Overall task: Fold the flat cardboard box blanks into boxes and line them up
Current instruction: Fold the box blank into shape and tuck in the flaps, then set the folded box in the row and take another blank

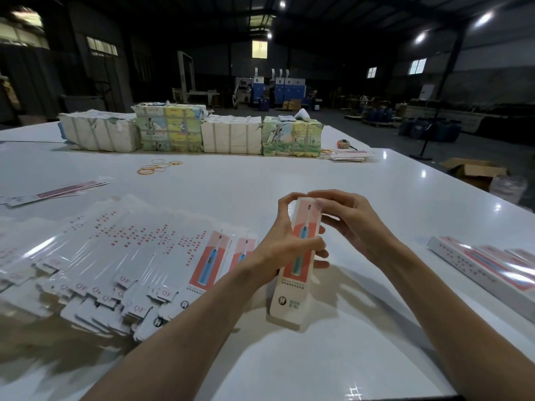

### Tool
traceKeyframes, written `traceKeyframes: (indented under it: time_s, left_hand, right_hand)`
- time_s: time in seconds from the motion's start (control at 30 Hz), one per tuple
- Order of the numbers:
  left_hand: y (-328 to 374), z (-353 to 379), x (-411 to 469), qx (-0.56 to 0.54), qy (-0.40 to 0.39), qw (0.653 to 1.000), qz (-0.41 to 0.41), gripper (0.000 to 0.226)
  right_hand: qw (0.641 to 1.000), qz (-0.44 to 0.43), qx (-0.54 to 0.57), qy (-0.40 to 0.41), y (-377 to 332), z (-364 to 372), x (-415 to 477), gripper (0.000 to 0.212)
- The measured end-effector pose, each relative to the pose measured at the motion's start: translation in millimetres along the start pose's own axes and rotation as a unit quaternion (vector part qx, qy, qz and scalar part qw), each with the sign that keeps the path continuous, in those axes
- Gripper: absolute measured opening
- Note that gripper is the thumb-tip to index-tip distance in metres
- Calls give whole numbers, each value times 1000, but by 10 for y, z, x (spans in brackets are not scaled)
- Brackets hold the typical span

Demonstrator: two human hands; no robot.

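Box [289,299]: long, narrow, toothbrush print on the upper face. It is held tilted over the white table [318,175], with the lower end resting on the surface and the upper end raised, pointing away from the person. The body appears opened into a tube. I judge the upper end is being closed, but the flap itself is too blurred to confirm.

Left hand [286,244]: wrapped round the middle of the box, fingers curled across the printed face.

Right hand [356,224]: at the upper end, fingertips pinching the top of the box.

Handling (judgement): thin glossy card, so light. It is stiff along its length, but the hollow faces would crush easily, and the coating is likely slippery. Best held mid-length by the long edges with light pressure, working the end flaps with the fingertips at the creases.

Surroundings: a fanned pile of flat blanks [130,256] lies just left of the left forearm. Finished boxes [492,270] lie at the table's right edge. Rubber bands [159,166] and wrapped bundles [173,131] sit farther back.
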State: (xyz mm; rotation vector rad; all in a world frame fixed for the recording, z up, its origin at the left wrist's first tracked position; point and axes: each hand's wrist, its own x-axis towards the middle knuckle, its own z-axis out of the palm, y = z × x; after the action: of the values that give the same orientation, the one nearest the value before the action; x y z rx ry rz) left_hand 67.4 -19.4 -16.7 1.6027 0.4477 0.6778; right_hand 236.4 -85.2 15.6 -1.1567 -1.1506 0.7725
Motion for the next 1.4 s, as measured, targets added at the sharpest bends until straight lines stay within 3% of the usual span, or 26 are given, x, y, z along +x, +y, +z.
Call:
traceKeyframes:
  time_s: [0.13,0.27,0.47,0.67,0.77,0.9,0.97,1.1,1.17,1.3,1.4]
  left_hand:
    - [-3,-16,-4,-40,27,999,-11,93]
    - [-45,13,-21,-50,30,998,-34,91]
    - [-62,15,0,-54,30,997,-46,88]
    - [-48,-7,57,-152,101,983,-28,77]
    - [-4,-2,39,-219,140,965,-16,60]
    - [111,-11,16,-370,130,920,-9,48]
    - [97,6,13,-340,119,932,-28,54]
    - [3,36,27,-202,79,976,-17,70]
    - [-63,48,27,-69,51,996,-21,62]
    - [-247,47,33,94,9,995,27,24]
    - [-301,51,16,146,-19,989,30,33]
  right_hand:
    - [991,-61,-109,46,109,127,-7,23]
    - [955,-132,-262,50,142,91,-12,20]
    - [968,-114,-217,58,193,78,-23,22]
    - [955,-109,-274,29,266,263,-5,46]
    - [920,-103,-377,22,208,271,-45,47]
    - [848,-80,-520,-60,92,326,-159,70]
    - [824,-88,-553,-84,117,328,-243,76]
    - [843,-134,-521,-4,145,173,-444,53]
    - [839,-111,-530,53,126,-30,-527,51]
    - [808,-16,-580,104,141,-591,-766,53]
    - [749,32,-645,145,179,-1001,-1019,49]
